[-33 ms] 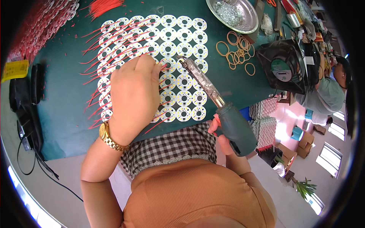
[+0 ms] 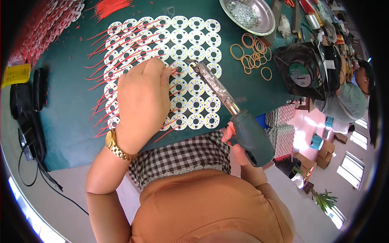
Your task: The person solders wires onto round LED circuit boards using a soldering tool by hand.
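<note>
Rows of round white LED boards [image 2: 196, 87], each with a centre hole, lie on the green table. Red wires [image 2: 101, 73] run from many boards on the left side. Over the middle of the rows my left hand [image 2: 144, 95] is closed, fingers pinched and pointing down; red wire ends poke out past its fingertips. The hand hides the boards under it. My right hand [image 2: 239, 152] is wrapped round the dark green handle of a soldering iron [image 2: 219, 87]. Its metal shaft slants up and left, and the tip is above a board right of my left fingers.
Rubber bands [image 2: 253, 54] and a black fan [image 2: 302, 71] are on the right. A metal bowl [image 2: 265, 16] of shiny scraps stands at the back. Loose red wires [image 2: 111, 7] and piled boards [image 2: 44, 28] are at the far left. Another person [image 2: 348, 99] sits at right.
</note>
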Demonstrator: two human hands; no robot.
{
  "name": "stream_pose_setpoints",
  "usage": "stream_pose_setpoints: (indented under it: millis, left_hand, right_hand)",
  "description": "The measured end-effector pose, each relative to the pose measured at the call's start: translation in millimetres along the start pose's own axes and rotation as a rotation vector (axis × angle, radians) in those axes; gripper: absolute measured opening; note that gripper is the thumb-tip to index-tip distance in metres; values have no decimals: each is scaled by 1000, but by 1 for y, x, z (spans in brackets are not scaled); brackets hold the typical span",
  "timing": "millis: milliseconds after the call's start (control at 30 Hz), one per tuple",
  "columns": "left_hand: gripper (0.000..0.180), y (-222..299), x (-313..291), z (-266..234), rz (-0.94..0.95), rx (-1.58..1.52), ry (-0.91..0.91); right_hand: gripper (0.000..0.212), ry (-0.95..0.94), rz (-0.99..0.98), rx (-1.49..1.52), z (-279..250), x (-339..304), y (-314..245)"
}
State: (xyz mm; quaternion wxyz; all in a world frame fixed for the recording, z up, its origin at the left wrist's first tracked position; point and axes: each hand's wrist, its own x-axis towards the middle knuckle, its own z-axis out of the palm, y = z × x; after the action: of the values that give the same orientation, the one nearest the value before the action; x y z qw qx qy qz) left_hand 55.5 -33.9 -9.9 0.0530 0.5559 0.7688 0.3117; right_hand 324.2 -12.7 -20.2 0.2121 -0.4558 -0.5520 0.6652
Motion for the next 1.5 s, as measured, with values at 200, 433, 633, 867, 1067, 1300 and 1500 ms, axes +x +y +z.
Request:
stream_pose_setpoints:
  millis: [200,433,633,867,1067,1300,1500]
  left_hand:
    - [16,-1,2,0,2,5,4]
    - [18,-1,3,0,14,59,-10]
    - [18,-1,4,-1,38,47,-11]
    - [18,-4,3,2,46,51,6]
    - [19,-1,3,0,35,52,13]
    - [19,1,3,-2,26,46,27]
    - [21,-1,10,-28,-4,55,-89]
  right_hand:
    - [63,-78,-265,-20,-6,2,16]
    - [53,-101,-455,-477,-2,11,-6]
    - [48,-83,-541,-665,-4,15,-14]
    - [46,-56,-426,-596,1,17,-18]
    - [47,-54,-455,-777,0,17,-14]
    - [41,31,-441,-528,0,6,-7]
    - [57,-59,-304,204,13,10,-37]
